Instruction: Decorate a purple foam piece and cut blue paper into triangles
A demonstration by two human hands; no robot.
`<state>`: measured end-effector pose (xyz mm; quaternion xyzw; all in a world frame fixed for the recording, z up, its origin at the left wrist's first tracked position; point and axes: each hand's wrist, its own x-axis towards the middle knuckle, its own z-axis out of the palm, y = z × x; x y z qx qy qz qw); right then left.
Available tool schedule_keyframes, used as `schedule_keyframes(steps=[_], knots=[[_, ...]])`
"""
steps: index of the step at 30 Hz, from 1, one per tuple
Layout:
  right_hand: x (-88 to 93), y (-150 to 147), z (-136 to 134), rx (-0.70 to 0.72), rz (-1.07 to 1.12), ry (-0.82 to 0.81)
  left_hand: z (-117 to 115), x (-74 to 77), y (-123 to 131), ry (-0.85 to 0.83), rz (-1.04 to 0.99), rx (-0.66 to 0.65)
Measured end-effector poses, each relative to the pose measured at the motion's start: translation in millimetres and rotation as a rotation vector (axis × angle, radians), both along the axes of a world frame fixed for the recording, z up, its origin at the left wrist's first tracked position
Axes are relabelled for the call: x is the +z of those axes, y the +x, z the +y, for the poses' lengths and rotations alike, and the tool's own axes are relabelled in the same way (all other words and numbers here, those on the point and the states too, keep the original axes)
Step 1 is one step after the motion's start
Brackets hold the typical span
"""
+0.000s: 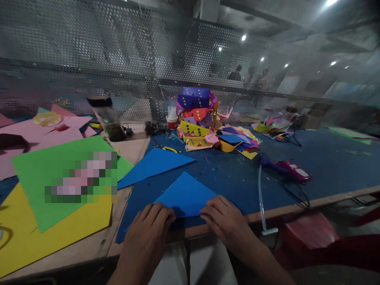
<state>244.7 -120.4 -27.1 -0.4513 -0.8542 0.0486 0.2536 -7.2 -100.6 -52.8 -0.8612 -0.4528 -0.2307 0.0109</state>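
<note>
A sheet of blue paper (185, 194), folded into a triangle, lies in front of me with its point facing away. My left hand (151, 223) grips its near left corner, fingers bent together on the paper. At the near right side, my right hand (224, 217) has its fingers closed on the folded edge. The thumbs are mostly hidden. Just behind and to the left lies a second blue paper (158, 166), also with a pointed shape. Yellow-handled scissors (170, 149) rest beyond it.
Green paper (38, 170) and yellow paper (95, 221) overlap at left, partly pixelated. A jar (111, 124) leans behind them. Folded colourful paper pieces (197, 128) are piled at the back, beside a red-and-white cup (171, 122). A purple-red glue gun (292, 170) with a cord lies at right.
</note>
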Motion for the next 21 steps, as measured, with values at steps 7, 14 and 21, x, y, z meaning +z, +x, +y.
schedule_keyframes(steps=[7, 14, 21], knots=[[-4.1, 14, -2, -0.054, 0.003, 0.019, 2, 2.4, -3, 0.0, 0.02, -0.01], [-3.4, 14, 0, -0.089, -0.014, -0.003, 5, 0.2, -8, -0.022, 0.024, -0.019], [4.3, 12, -2, -0.12, 0.015, -0.033, 2, 3.5, -1, 0.013, 0.014, 0.004]])
